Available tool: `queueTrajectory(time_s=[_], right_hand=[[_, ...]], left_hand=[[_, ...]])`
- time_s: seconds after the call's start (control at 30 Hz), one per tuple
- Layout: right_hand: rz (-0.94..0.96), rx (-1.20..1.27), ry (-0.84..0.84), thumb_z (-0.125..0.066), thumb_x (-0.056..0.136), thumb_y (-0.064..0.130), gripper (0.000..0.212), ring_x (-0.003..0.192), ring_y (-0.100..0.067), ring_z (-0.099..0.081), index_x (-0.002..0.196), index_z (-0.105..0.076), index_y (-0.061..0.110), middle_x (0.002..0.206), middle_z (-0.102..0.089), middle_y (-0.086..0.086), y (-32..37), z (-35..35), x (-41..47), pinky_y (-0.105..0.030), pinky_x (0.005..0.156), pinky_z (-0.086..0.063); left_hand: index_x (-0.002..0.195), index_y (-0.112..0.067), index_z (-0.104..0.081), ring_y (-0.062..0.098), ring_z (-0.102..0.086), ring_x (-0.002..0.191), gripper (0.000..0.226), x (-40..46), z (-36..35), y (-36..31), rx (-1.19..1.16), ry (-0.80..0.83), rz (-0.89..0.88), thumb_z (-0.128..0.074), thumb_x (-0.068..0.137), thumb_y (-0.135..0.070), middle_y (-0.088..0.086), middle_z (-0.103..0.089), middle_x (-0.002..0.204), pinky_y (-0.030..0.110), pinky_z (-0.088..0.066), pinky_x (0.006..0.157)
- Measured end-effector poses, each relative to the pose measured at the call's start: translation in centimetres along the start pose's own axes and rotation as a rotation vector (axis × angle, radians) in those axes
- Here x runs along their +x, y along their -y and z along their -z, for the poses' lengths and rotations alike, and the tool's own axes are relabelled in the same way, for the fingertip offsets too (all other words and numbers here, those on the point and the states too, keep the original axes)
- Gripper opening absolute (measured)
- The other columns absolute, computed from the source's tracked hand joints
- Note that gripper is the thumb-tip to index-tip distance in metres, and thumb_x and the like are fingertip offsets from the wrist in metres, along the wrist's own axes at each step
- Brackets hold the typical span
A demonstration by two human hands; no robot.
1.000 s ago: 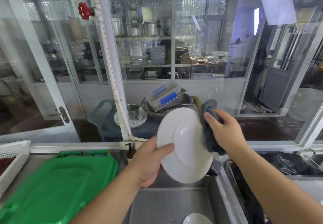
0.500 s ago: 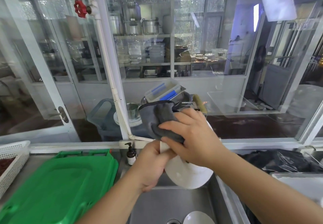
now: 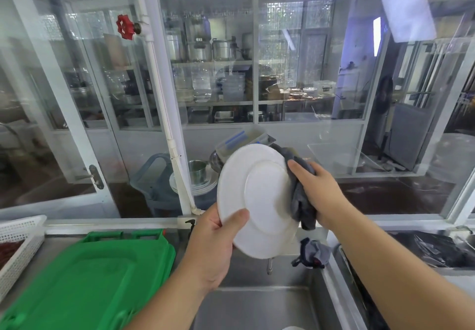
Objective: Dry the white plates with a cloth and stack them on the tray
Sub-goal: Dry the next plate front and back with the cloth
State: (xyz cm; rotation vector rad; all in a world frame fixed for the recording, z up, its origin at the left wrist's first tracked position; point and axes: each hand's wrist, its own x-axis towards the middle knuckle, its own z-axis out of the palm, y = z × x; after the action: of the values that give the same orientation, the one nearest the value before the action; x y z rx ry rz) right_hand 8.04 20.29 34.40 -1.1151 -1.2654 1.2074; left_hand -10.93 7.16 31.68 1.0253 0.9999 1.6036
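A white plate (image 3: 259,198) is held up on edge above the steel sink (image 3: 257,304), its face turned toward me. My left hand (image 3: 216,242) grips its lower left rim, thumb on the front. My right hand (image 3: 318,193) holds a grey cloth (image 3: 300,201) folded over the plate's right rim, fingers pressing it against the plate. The rim of another white plate (image 3: 293,327) peeks in at the bottom of the sink. A green tray (image 3: 84,278) lies upside down on the counter at the left.
A white perforated basket (image 3: 18,242) stands at the far left. A second crumpled cloth (image 3: 312,253) hangs at the sink's right edge. Black items (image 3: 431,250) fill a bin on the right. A glass partition runs behind the sink, with a soap pump (image 3: 191,226) at its foot.
My right hand with the cloth has swept from the plate's top left over to its right rim. The plate's face is uncovered again and the plate sits higher.
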Motion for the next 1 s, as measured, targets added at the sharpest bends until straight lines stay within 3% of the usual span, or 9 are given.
queueTrajectory(time_s=[0.13,0.2,0.3,0.37,0.47,0.63,0.8,1.0], right_hand=[[-0.104,0.22,0.006,-0.084,0.086,0.046,0.026,0.098,-0.026,-0.078,0.107,-0.08,0.029,0.106,-0.081,-0.004,-1.8,-0.1,-0.4,-0.043,0.082,-0.063],[-0.136,0.25,0.009,-0.086,0.086,0.042,0.031,0.099,-0.031,-0.078,0.111,-0.079,0.023,0.107,-0.081,-0.008,-1.9,0.2,-0.5,-0.047,0.085,-0.063],[-0.111,0.179,0.003,-0.086,0.086,0.038,0.031,0.094,-0.029,-0.078,0.109,-0.078,0.019,0.103,-0.081,-0.009,-1.4,0.8,-0.5,-0.048,0.087,-0.064],[-0.056,0.089,0.024,-0.087,0.086,0.038,0.028,0.086,-0.023,-0.078,0.105,-0.078,0.019,0.098,-0.081,-0.007,-0.5,1.1,-0.7,-0.041,0.079,-0.065],[0.06,-0.041,0.085,-0.086,0.085,0.037,0.019,0.079,-0.01,-0.077,0.101,-0.079,0.029,0.092,-0.08,0.004,1.0,1.2,-1.0,-0.024,0.065,-0.059],[0.144,-0.114,0.103,-0.086,0.085,0.04,0.012,0.089,-0.014,-0.076,0.095,-0.078,0.04,0.093,-0.08,0.009,2.3,1.1,-1.1,-0.034,0.083,-0.06],[0.103,-0.047,0.099,-0.083,0.084,0.048,0.01,0.08,-0.007,-0.075,0.093,-0.078,0.044,0.091,-0.08,0.011,2.3,1.5,-1.3,-0.022,0.066,-0.058],[-0.137,0.316,0.011,-0.082,0.089,0.042,0.029,0.079,-0.026,-0.079,0.108,-0.076,0.021,0.096,-0.081,-0.005,-1.7,1.1,-1.9,-0.035,0.062,-0.062]], left_hand=[[0.095,-0.037,-0.084,0.012,-0.078,0.094,0.029,0.0,-0.1,-0.2,-0.004,0.007,0.041,-0.072,0.077,-0.018,0.001,-0.082,0.106,0.029,-0.062,0.075],[0.096,-0.029,-0.084,0.014,-0.078,0.09,0.025,0.3,0.3,-0.3,-0.008,0.032,0.115,-0.074,0.081,-0.01,0.003,-0.082,0.104,0.031,-0.064,0.073],[0.114,-0.018,-0.076,0.027,-0.077,0.1,0.034,1.1,1.1,-1.8,0.023,0.055,0.221,-0.077,0.081,-0.014,0.012,-0.079,0.111,0.049,-0.061,0.092],[0.119,-0.009,-0.073,0.034,-0.074,0.101,0.049,1.7,1.7,-2.9,0.032,0.065,0.27,-0.076,0.074,-0.029,0.019,-0.077,0.113,0.054,-0.054,0.1],[0.113,-0.012,-0.077,0.034,-0.074,0.096,0.047,2.2,2.0,-3.6,0.124,0.089,0.3,-0.074,0.076,-0.04,0.018,-0.078,0.109,0.052,-0.057,0.095],[0.1,-0.027,-0.083,0.023,-0.078,0.09,0.029,1.9,1.3,-3.0,0.222,0.094,0.165,-0.068,0.082,-0.045,0.008,-0.081,0.101,0.033,-0.062,0.073],[0.098,-0.031,-0.082,0.017,-0.077,0.088,0.021,1.3,0.4,-2.4,0.241,0.022,0.04,-0.061,0.101,-0.034,0.003,-0.081,0.096,0.031,-0.062,0.075],[0.103,-0.036,-0.082,0.019,-0.075,0.106,0.02,1.5,-0.8,-1.0,0.068,-0.173,-0.078,-0.062,0.103,-0.032,0.0,-0.081,0.108,0.042,-0.058,0.094]])
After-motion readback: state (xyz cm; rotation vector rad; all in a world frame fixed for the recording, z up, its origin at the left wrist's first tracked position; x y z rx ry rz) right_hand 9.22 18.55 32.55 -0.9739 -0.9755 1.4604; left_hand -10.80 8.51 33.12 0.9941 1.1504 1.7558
